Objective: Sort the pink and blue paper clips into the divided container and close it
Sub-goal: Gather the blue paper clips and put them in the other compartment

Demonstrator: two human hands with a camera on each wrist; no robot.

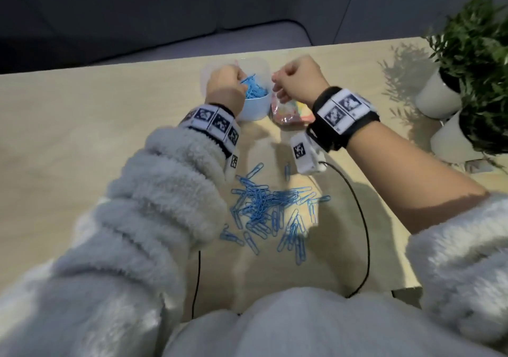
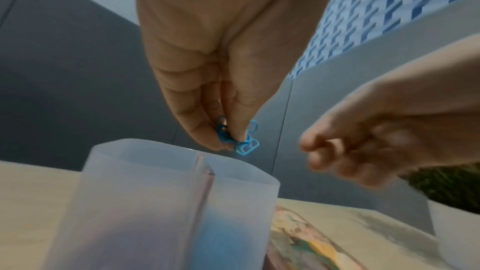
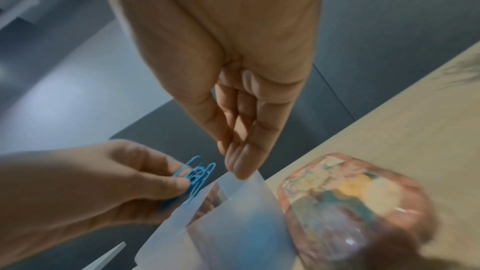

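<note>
Fleecy sleeves (image 1: 165, 191) nearest; left grip (image 1: 224, 85) pinches blue clips (image 3: 197, 178) above container (image 1: 254, 109); right grip (image 1: 298, 79) beside it, loosely curled, empty; pale bench (image 1: 82, 109).

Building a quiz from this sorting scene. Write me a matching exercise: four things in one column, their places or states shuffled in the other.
Things
1. left hand
2. loose blue clips
3. patterned lid
4. potted plants

Places or states
a. lying on the table, just right of the container
b. at the table's right edge
c. pinching a bunch of blue clips above the container
d. scattered on the table nearest the person

Pairs: 1-c, 2-d, 3-a, 4-b
</note>
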